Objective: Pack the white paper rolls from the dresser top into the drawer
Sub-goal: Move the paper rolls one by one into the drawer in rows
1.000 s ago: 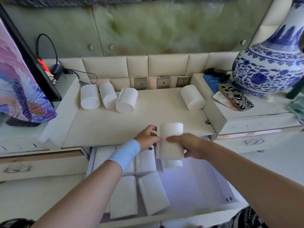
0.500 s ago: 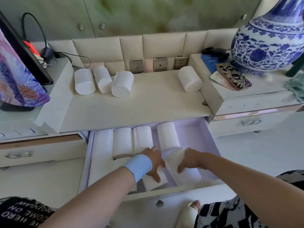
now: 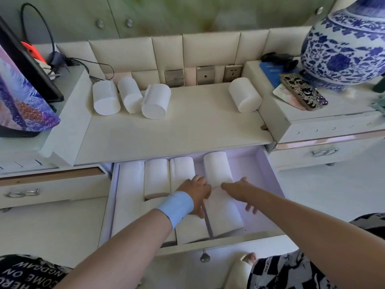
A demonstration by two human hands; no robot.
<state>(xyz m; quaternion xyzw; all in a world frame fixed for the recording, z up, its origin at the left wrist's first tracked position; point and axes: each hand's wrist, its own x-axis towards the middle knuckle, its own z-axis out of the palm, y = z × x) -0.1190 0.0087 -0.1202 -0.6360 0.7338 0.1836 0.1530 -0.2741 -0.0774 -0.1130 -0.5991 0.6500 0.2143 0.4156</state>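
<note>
Paper rolls [image 3: 156, 176] lay side by side in the drawer [image 3: 273, 180] to save room, while the left hand [image 3: 195, 192] and right hand [image 3: 241, 192], fingers spread and gripping nothing, flanked the front roll [image 3: 224, 215] to seat it.

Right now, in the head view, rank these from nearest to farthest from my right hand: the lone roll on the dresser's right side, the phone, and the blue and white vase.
From the right hand:
1. lone roll, right end of the dresser top.
2. phone, on the raised right shelf.
3. vase, far right, behind the phone.
</note>
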